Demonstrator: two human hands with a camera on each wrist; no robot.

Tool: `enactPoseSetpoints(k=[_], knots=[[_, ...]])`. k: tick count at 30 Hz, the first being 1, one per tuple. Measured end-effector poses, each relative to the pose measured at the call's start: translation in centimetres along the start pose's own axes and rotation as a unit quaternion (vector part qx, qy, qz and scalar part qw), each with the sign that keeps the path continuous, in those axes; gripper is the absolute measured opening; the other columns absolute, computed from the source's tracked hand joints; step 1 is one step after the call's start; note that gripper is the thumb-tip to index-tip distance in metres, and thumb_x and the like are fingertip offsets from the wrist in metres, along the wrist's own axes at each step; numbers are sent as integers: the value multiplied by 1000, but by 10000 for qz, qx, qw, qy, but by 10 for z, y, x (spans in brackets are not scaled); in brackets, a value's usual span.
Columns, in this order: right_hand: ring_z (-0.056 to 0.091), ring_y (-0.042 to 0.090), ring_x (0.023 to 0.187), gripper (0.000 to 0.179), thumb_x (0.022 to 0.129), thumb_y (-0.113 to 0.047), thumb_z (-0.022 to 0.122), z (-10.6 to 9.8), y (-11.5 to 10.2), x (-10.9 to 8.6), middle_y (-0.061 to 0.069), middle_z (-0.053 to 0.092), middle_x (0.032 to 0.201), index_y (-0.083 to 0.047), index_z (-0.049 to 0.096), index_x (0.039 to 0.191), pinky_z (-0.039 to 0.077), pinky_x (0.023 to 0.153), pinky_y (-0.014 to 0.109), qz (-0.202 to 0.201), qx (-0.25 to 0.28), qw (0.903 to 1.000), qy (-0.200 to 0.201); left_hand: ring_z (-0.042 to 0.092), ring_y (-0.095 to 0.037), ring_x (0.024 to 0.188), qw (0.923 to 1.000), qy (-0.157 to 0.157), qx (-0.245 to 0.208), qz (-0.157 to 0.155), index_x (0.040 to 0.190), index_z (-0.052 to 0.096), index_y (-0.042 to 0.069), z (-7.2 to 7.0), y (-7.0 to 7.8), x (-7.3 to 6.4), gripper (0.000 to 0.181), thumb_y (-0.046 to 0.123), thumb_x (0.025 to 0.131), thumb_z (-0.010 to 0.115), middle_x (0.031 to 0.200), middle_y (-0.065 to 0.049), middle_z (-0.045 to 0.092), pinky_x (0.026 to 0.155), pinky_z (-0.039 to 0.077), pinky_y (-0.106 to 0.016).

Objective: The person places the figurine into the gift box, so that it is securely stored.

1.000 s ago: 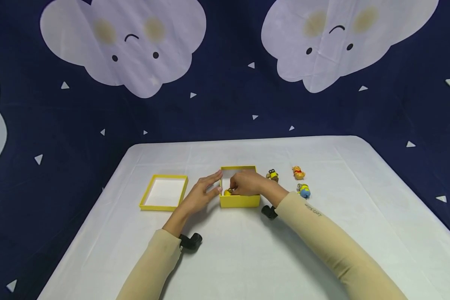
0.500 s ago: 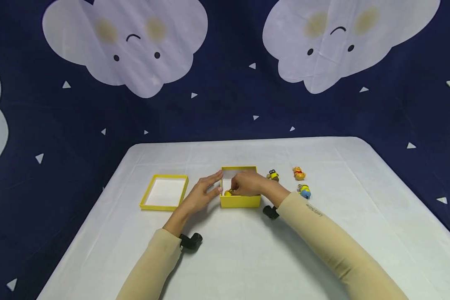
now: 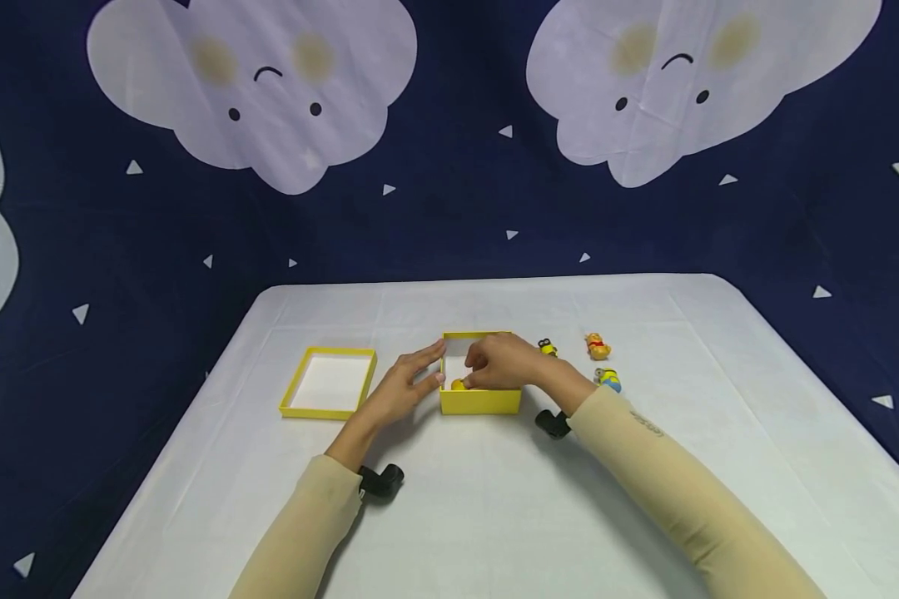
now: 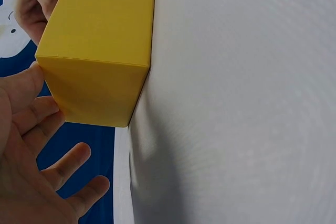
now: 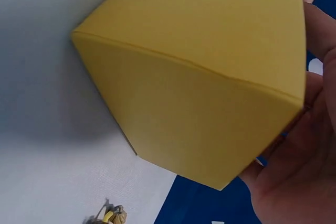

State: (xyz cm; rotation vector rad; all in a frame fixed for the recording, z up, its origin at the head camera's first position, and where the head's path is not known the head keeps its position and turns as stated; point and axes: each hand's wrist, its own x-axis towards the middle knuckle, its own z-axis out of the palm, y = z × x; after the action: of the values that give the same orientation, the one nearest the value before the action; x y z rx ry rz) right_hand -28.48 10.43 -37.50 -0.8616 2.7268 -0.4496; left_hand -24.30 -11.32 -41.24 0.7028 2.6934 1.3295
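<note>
A yellow box (image 3: 479, 403) with a white inside stands on the table, its top uncovered. My left hand (image 3: 403, 388) touches its left side with fingers extended; in the left wrist view, the thumb and some fingertips of the left hand (image 4: 31, 140) meet the box (image 4: 94, 87) near a corner. My right hand (image 3: 504, 362) reaches over the front wall into the box, thumb and forefinger apart. Beside its thumb, a small yellow toy (image 3: 458, 384) lies inside, mostly hidden. In the right wrist view, the box (image 5: 189, 87) hides the fingertips of the right hand (image 5: 299, 145).
Left of the box lies a yellow-rimmed lid (image 3: 328, 383), white side up. On the right are a yellow figurine with dark goggles (image 3: 547, 348), partly behind the right hand, an orange bear figurine (image 3: 597, 346) and a yellow-and-blue figurine (image 3: 608, 379).
My right hand has lifted slightly and shifted right, its thumb and forefinger parting, while the yellow toy stays in the box. My left hand keeps its place at the box's side.
</note>
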Motion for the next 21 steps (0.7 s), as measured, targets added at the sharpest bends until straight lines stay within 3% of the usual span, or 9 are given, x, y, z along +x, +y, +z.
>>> enactPoseSetpoints(k=[11,21], knots=[[65,22,102,40,85,-38,68,-9,4,-18,2,72,104,-9,68,113,52,90,40,-163,446,9976,506,31,-29,139,10000,16,57,7,143,41,9,1,-1,1,50,23,96,54,154,1,33,114,29,-49],[62,23,105,40,85,-36,69,-19,12,-36,1,70,107,-13,65,116,49,92,42,-28,748,9921,1004,32,-28,139,9999,-5,93,-76,143,40,10,1,0,1,52,26,96,54,154,4,32,114,29,-50]])
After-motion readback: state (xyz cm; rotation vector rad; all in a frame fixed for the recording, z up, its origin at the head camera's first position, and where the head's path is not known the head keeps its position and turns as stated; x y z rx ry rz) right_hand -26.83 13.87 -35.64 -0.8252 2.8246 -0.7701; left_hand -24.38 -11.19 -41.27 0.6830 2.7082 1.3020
